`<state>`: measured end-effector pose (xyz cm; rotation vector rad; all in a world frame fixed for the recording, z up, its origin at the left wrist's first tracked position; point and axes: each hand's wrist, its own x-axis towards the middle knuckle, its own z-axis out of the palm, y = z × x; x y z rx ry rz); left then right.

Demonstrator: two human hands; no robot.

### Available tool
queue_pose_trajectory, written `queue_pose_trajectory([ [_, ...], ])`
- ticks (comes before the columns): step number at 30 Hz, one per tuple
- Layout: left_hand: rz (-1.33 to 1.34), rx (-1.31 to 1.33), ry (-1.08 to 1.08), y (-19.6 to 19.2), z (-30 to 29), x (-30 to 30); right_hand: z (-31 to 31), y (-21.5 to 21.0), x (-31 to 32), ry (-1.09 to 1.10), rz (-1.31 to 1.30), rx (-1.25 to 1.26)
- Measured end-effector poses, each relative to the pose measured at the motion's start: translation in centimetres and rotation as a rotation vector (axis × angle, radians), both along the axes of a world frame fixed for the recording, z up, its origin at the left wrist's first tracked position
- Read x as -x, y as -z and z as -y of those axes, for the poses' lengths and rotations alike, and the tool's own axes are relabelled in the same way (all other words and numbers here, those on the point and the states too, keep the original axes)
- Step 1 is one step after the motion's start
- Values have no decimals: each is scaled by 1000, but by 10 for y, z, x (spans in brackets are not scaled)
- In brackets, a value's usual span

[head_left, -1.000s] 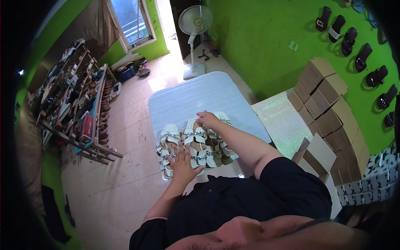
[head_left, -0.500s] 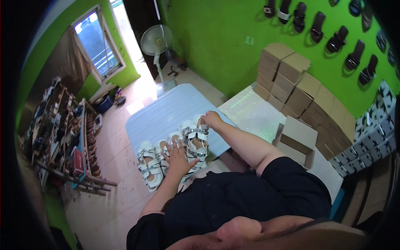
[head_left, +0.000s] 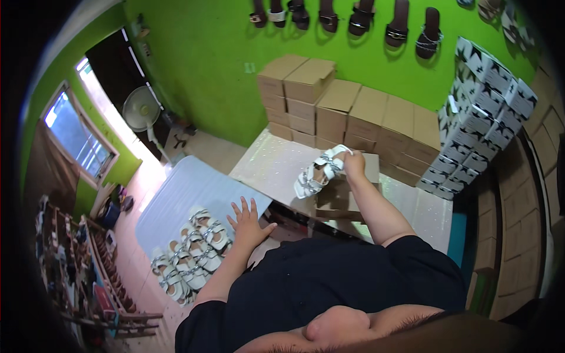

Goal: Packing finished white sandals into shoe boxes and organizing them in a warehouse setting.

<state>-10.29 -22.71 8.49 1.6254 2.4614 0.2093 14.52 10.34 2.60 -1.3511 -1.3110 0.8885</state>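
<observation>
My right hand (head_left: 354,165) grips a white strappy sandal (head_left: 319,172) by one end. It has silver chain-like trim across its straps, and I cannot tell whether a second one is behind it. The sandal hangs over the glittery white table, beside and partly above an open brown cardboard box (head_left: 340,203). My left hand (head_left: 250,226) has its fingers spread, near the edge of the pale blue table (head_left: 176,182). Several similar white sandals (head_left: 191,250) lie in rows on that table, just left of my left hand and forearm.
Brown shoe boxes (head_left: 365,117) stand stacked along the green wall behind the glittery table (head_left: 268,159). White boxes with black stars (head_left: 471,129) are piled at the right. A standing fan (head_left: 142,110) is by the doorway, and shoe racks (head_left: 94,265) are at the left.
My right hand has carried the white sandal from the blue table to the right, over the glittery table by the open box. My left hand has come off the sandals. The view has turned right.
</observation>
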Motion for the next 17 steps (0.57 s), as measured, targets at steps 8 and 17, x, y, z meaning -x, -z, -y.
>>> queue_pose_trajectory([
  [8, 13, 133, 178, 23, -84, -101, 4, 52, -137, 345, 94, 143],
  [17, 30, 278, 151, 74, -149, -136, 52, 76, -159, -107, 452, 269],
])
